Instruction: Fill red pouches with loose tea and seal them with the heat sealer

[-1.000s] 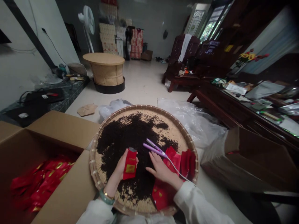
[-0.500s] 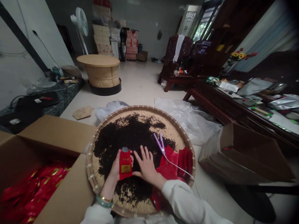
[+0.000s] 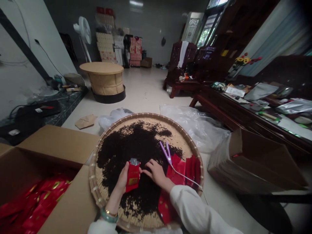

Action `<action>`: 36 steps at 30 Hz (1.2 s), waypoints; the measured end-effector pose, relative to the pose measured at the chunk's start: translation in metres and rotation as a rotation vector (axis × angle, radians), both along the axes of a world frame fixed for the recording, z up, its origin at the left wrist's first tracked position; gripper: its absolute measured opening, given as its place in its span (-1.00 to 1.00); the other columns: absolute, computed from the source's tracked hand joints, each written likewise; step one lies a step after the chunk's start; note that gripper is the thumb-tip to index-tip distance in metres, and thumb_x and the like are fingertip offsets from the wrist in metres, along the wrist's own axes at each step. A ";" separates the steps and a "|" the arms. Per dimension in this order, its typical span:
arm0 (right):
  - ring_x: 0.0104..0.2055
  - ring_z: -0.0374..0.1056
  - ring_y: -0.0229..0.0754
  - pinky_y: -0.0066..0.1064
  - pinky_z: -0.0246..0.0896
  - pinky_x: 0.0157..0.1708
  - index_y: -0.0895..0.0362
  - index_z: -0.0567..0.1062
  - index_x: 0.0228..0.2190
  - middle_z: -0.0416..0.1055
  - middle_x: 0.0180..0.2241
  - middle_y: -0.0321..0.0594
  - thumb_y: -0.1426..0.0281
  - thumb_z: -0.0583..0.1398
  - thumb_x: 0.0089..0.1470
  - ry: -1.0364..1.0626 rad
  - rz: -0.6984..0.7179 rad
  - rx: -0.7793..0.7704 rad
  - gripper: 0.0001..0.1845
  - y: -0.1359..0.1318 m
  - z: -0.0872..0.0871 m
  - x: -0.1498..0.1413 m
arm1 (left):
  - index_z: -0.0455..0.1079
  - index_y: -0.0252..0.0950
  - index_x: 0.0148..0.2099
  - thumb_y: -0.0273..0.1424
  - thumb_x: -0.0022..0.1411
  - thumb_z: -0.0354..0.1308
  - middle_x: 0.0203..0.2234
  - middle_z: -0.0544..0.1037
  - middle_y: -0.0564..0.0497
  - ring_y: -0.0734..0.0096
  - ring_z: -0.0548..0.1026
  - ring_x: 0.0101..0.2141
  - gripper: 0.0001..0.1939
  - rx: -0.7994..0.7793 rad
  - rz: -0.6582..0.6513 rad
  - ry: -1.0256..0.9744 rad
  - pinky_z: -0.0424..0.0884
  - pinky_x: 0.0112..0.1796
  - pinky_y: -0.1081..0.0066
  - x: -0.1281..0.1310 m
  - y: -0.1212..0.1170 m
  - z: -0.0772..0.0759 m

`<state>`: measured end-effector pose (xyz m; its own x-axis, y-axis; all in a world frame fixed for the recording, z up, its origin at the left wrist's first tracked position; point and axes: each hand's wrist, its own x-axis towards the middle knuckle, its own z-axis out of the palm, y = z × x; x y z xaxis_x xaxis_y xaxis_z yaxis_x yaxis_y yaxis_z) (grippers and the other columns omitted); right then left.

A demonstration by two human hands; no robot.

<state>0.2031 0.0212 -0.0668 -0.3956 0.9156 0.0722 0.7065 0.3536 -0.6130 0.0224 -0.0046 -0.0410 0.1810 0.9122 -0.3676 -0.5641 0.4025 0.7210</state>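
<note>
Drawn in from its spread-fingered reach, the right hand (image 3: 156,172), fingers curled, hovers above the tea-like dark leaves (image 3: 133,143), beside the red packet (image 3: 133,177), which the left hand (image 3: 124,175) grips upright.

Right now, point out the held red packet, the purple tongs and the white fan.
Red packet (image 3: 133,181): head view, on its gold label.
Purple tongs (image 3: 169,160): head view, near the joined end.
White fan (image 3: 85,30): head view, on its round head.
</note>
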 end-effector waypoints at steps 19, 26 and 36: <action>-0.27 0.46 -0.12 -0.23 0.40 -0.32 0.11 0.42 -0.45 0.51 -0.37 -0.15 0.12 0.06 0.13 1.545 -0.477 -0.757 -0.66 0.030 0.039 0.015 | 0.51 -0.36 -0.18 0.14 -0.01 0.17 -0.32 0.64 -0.16 0.11 0.55 -0.28 -0.35 0.252 -0.049 0.420 0.40 -0.19 0.28 0.022 0.007 0.005; -0.31 0.47 -0.15 -0.29 0.37 -0.21 0.11 0.47 -0.46 0.55 -0.39 -0.24 0.10 0.19 0.05 1.723 -0.461 -0.631 -0.68 0.029 0.096 -0.002 | 0.49 -0.37 -0.04 0.10 0.16 0.00 -0.15 0.62 -0.20 0.02 0.53 -0.13 -0.34 0.481 -0.074 0.713 0.37 -0.07 0.21 0.035 0.017 0.006; -0.03 0.36 -0.03 -0.16 0.12 0.10 0.12 0.60 -0.32 0.55 -0.22 -0.15 -0.17 -0.04 0.09 1.220 -0.258 -0.365 -0.31 0.011 0.105 -0.017 | 0.50 -0.43 -0.04 0.22 0.03 0.00 -0.06 0.56 -0.28 -0.07 0.48 0.00 -0.18 0.413 0.082 0.692 0.30 0.07 0.05 0.033 0.020 -0.011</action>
<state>0.1865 0.0324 0.0379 -0.0624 0.9980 -0.0095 -0.3500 -0.0308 -0.9362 0.0555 0.0154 -0.0517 -0.0372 0.9993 -0.0026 0.0486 0.0044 0.9988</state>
